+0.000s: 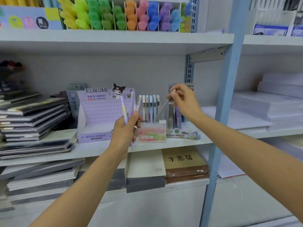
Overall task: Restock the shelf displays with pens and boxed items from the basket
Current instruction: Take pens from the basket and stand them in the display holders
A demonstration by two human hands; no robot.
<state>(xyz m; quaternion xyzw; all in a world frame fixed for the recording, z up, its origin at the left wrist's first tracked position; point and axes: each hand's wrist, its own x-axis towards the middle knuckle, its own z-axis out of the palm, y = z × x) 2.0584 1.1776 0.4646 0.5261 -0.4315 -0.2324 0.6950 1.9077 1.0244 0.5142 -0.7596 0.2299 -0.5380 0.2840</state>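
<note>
On middle shelf point(98, 147), pink pen holder point(152, 134) stands below-left of right hand point(184, 102). That grip pinches grey pen point(163, 108) near cap; long axis tilted, tip down-left toward holder's right side. Left hand point(125, 130), just beside holder, grip curled round lilac pen point(124, 108) and white pen point(138, 103), both near upright. Basket out of view; grey tip blurred, contact unclear.

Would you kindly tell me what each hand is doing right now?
Left hand: grips a lilac pen and a white pen.
Right hand: pinches a grey pen, tilted.
</note>
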